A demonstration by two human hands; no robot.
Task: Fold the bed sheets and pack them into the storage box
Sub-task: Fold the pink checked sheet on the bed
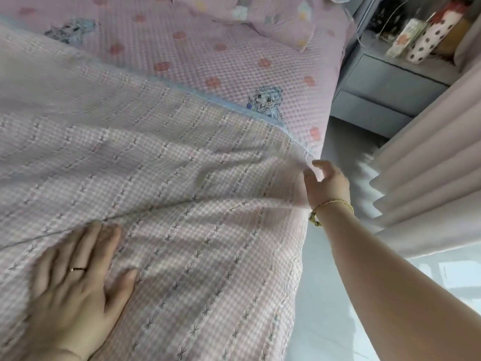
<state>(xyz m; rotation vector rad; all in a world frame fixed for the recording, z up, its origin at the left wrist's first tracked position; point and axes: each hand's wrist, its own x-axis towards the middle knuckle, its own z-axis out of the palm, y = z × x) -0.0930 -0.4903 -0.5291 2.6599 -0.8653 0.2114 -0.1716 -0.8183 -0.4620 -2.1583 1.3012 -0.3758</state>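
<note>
Head view, puckered gingham sheet, left hand flat, right hand pinching edge

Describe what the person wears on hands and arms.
The left hand wears a thin ring on one finger. The right hand has a thin gold chain bracelet with a small charm at the wrist. No sleeves show.

The left hand lies flat, palm down, fingers straight and spread. The right arm stretches forward; the right hand curls thumb and fingers in a pinching grip on the sheet.
</note>
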